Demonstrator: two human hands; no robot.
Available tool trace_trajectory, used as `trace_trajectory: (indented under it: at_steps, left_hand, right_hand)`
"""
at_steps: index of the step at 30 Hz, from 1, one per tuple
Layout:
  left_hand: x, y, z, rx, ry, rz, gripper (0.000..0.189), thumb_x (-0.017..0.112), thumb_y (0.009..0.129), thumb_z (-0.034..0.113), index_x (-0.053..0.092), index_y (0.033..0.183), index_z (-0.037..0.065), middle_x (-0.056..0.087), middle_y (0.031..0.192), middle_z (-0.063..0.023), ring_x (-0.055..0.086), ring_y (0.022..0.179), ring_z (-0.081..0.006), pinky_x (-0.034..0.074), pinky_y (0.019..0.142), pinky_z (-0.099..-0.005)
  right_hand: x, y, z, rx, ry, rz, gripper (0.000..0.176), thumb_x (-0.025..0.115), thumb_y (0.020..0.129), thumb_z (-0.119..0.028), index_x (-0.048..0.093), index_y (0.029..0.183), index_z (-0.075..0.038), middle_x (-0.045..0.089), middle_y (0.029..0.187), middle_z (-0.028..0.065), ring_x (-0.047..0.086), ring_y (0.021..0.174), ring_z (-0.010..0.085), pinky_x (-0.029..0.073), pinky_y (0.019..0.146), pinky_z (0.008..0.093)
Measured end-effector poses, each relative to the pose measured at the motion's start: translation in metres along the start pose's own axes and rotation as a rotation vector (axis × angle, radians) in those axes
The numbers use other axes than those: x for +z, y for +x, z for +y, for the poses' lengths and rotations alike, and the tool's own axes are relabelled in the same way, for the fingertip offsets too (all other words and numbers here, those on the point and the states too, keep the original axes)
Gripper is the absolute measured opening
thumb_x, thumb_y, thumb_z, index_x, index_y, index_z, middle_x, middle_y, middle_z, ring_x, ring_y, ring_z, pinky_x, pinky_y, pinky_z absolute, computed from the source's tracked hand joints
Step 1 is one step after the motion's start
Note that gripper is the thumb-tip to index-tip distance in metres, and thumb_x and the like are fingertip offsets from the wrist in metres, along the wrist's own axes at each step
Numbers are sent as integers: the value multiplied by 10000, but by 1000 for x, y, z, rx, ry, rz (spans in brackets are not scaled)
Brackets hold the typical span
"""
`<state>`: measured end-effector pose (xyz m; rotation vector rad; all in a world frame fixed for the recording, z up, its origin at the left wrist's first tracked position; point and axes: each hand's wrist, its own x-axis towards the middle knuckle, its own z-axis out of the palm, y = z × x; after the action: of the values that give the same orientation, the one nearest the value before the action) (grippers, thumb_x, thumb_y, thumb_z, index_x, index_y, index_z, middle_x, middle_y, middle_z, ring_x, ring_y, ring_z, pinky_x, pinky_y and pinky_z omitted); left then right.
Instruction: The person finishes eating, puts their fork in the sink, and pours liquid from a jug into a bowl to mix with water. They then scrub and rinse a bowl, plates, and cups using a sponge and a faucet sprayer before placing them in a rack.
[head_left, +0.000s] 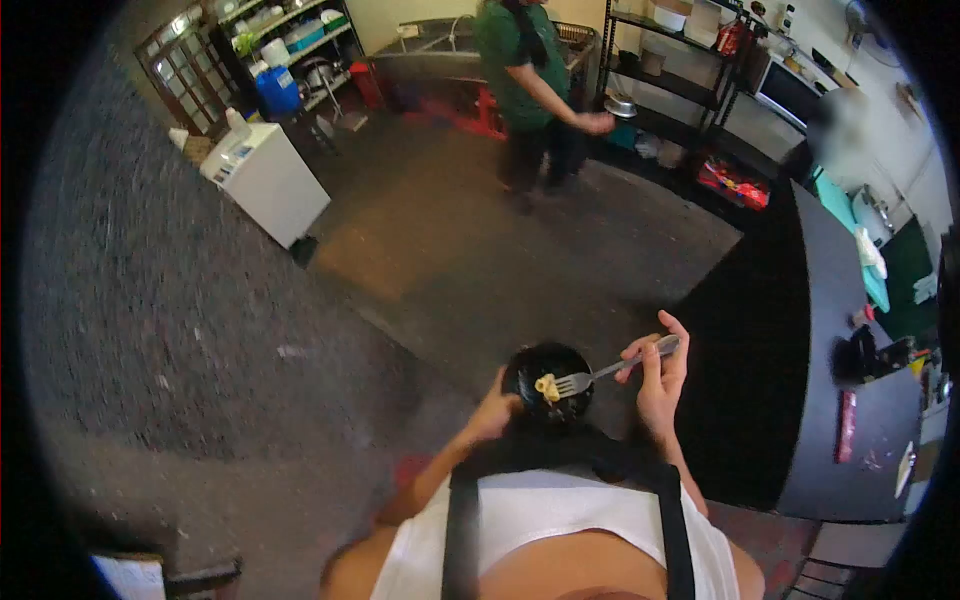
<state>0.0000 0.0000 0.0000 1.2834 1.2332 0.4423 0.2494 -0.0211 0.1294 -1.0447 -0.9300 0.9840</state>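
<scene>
Bowl (530,364) over dark floor (460,240), near black counter (835,300)
Your left hand (492,411) is gripping it, your right hand (657,382) a fork (607,372).

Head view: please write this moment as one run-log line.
left hand: holding black bowl | right hand: holding fork | yellow food: at fork's far end | other person: standing farther off
</scene>
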Motion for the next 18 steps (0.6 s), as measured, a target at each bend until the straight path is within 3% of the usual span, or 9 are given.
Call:
trace_trajectory:
  at_steps: [1,2,4,6,7,11,14,16,18]
  left_hand:
    - [2,-12,8,103,44,10,784,544,661,43,266,1390,113,500,1204,-158,522,1019,-238,413,895,-300]
    - [6,-16,3,106,68,13,784,544,661,43,266,1390,113,500,1204,-158,522,1019,-238,413,895,-300]
    - [-50,69,26,-197,-281,106,792,529,640,19,263,1384,82,533,1104,-130,516,981,-222,419,860,-285]
    - [-81,91,-11,-168,-300,185,795,527,641,21,253,1385,72,534,1105,-125,520,963,-221,429,841,-287]
    - [-129,132,12,-38,-308,298,797,526,642,23,243,1387,61,535,1106,-121,524,945,-220,439,821,-288]
    - [-148,206,-18,-45,-674,391,786,528,643,24,240,1374,52,528,1100,-119,528,933,-207,450,790,-280]
    - [-205,254,-40,5,-479,503,749,524,639,17,265,1341,64,512,1084,-122,539,916,-217,479,780,-313]
    - [-234,307,-27,74,-867,453,709,514,635,7,295,1305,82,505,1060,-121,548,889,-229,506,766,-352]
    - [-266,362,-4,107,-946,516,703,506,635,-1,301,1301,92,506,1056,-119,550,888,-237,515,756,-372]
  right_hand:
    - [7,-6,3,-38,-52,-9,386,432,941,-66,319,1309,-84,573,833,93,561,667,113,491,624,241]
    - [13,-11,8,-77,-106,-15,376,425,935,-42,335,1298,-75,571,802,85,549,647,106,485,614,237]
    - [62,92,45,-119,-224,-102,362,434,927,-30,359,1280,-66,573,802,84,549,654,105,483,610,241]
    - [85,118,75,-88,-367,-282,318,457,909,-2,420,1222,-45,579,817,86,554,682,107,480,606,253]
    - [115,170,83,-173,-327,-296,318,457,909,-2,420,1222,-45,579,817,86,554,682,107,480,606,253]
    - [137,247,143,-44,-187,-516,218,379,960,-90,444,1166,-58,567,880,84,560,728,129,496,635,270]
    - [166,309,191,109,87,-416,200,373,974,-170,462,1109,-51,590,945,106,601,713,155,505,672,279]
    - [176,377,233,119,127,-468,197,375,973,-166,460,1110,-51,591,945,107,604,708,159,507,671,281]
    - [199,449,275,129,186,-517,195,378,972,-162,458,1112,-51,592,946,109,607,703,162,508,671,282]
